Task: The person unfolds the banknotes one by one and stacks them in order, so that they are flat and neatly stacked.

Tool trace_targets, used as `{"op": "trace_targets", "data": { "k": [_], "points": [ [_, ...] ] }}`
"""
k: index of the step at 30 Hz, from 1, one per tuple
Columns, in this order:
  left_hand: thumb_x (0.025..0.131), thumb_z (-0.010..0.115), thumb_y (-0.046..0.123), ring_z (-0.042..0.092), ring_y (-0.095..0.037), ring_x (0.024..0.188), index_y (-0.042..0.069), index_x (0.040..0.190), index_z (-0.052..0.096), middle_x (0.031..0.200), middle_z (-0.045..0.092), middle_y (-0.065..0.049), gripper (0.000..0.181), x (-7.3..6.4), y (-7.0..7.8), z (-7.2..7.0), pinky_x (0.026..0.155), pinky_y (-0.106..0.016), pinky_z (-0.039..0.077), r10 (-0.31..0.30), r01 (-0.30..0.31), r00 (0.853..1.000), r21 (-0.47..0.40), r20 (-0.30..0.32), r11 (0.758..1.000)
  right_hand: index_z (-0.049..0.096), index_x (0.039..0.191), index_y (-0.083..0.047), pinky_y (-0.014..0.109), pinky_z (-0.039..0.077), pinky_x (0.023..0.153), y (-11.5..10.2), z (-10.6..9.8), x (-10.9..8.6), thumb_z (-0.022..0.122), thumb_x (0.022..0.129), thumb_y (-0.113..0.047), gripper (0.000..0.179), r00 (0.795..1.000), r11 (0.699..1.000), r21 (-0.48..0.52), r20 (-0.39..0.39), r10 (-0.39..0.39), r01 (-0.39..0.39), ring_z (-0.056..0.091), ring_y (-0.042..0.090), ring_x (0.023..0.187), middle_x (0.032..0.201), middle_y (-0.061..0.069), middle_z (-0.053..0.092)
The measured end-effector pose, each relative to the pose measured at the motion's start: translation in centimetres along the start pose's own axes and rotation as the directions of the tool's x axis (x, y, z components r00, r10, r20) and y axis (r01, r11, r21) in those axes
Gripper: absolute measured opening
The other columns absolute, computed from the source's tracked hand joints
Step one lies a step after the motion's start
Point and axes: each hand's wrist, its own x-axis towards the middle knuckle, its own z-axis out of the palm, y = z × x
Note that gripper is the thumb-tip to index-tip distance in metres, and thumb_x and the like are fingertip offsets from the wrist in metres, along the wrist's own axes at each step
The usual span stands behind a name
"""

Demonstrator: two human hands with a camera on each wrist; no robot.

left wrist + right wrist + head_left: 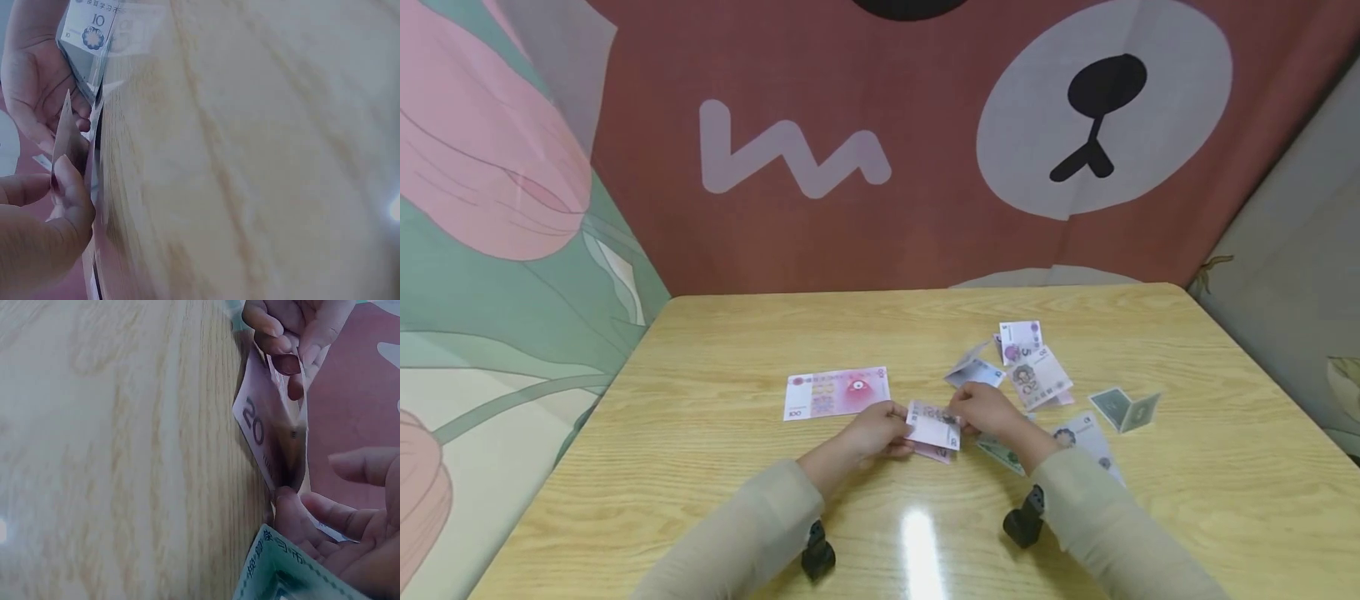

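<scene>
Above the wooden table, my left hand (880, 431) pinches the left end of a folded 20 banknote (931, 429) between thumb and fingers. At that note's other end, my right hand (988, 408) pinches it with thumb and index finger. The note's halves stand apart at the fold, and the printed 20 on the lower half (255, 428) shows in the right wrist view. Close beneath the right hand lies a green banknote (1002, 455), partly hidden by the forearm. Left of the hands, a pink 100 banknote (831, 394) lies flat.
Behind the right hand are a folded bluish banknote (979, 372), a purple 5 banknote (1019, 336) and another 20 banknote (1041, 377), the last two overlapping. A 10 banknote (1093, 443) lies beside the right sleeve. Farther right, a folded dark green banknote (1120, 410) stands partly open.
</scene>
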Motion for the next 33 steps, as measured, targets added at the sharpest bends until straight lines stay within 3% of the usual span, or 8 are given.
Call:
{"op": "trace_targets", "data": {
  "k": [8, 16, 21, 27, 33],
  "points": [
    [0.080, 0.044, -0.005, 0.053, -0.011, 0.058, -0.010, 0.107, 0.045, 0.078, 0.054, -0.011, 0.027, -0.5, 0.4, -0.5, 0.057, -0.024, 0.050, 0.058, -0.058, 0.998, 0.028, 0.005, 0.998, 0.054, 0.095, 0.001, 0.029, 0.046, 0.056, -0.1, -0.1, 0.1, 0.049, 0.083, -0.016, 0.021, 1.000, 0.999, 0.031, 0.004, 0.021, -0.021, 0.051, 0.018, 0.064, 0.072, 0.008, 0.052],
    [0.083, 0.046, 0.001, 0.053, -0.014, 0.067, -0.008, 0.106, 0.049, 0.085, 0.055, -0.012, 0.025, -1.0, 1.2, -1.5, 0.064, -0.027, 0.049, 0.109, -0.110, 0.994, 0.080, 0.015, 0.991, 0.056, 0.095, 0.001, 0.032, 0.044, 0.064, -0.3, 0.0, -0.5, 0.049, 0.086, -0.018, 0.022, 0.995, 0.990, 0.113, 0.040, -0.093, 0.088, 0.049, 0.017, 0.072, 0.082, 0.007, 0.054],
    [0.083, 0.046, 0.001, 0.053, -0.017, 0.072, -0.009, 0.105, 0.048, 0.091, 0.053, -0.015, 0.024, -1.3, 1.8, -1.7, 0.069, -0.029, 0.049, 0.148, -0.148, 0.989, 0.008, -0.004, 0.989, 0.054, 0.090, 0.003, 0.034, 0.047, 0.066, -0.8, 0.4, -0.5, 0.047, 0.086, -0.011, 0.016, 0.994, 0.958, 0.268, 0.019, -0.109, 0.100, 0.052, 0.018, 0.070, 0.081, 0.009, 0.054],
    [0.081, 0.047, -0.002, 0.053, -0.016, 0.075, -0.013, 0.106, 0.044, 0.090, 0.052, -0.012, 0.027, -1.7, 2.4, -1.7, 0.074, -0.031, 0.047, 0.214, -0.213, 0.977, -0.124, -0.008, 0.969, 0.053, 0.091, 0.005, 0.034, 0.047, 0.068, -1.6, 0.7, -1.1, 0.046, 0.087, -0.011, 0.018, 0.991, 0.932, 0.335, -0.051, -0.125, 0.135, 0.052, 0.016, 0.071, 0.082, 0.008, 0.053],
    [0.082, 0.045, -0.003, 0.052, -0.015, 0.071, -0.013, 0.105, 0.044, 0.085, 0.051, -0.007, 0.025, -2.0, 2.8, -1.6, 0.068, -0.028, 0.046, 0.274, -0.268, 0.962, -0.186, 0.006, 0.945, 0.050, 0.092, 0.006, 0.034, 0.045, 0.070, -2.1, 0.9, -1.6, 0.044, 0.088, -0.016, 0.023, 0.986, 0.872, 0.460, -0.063, -0.153, 0.165, 0.052, 0.014, 0.070, 0.078, 0.005, 0.052]
  ]
}}
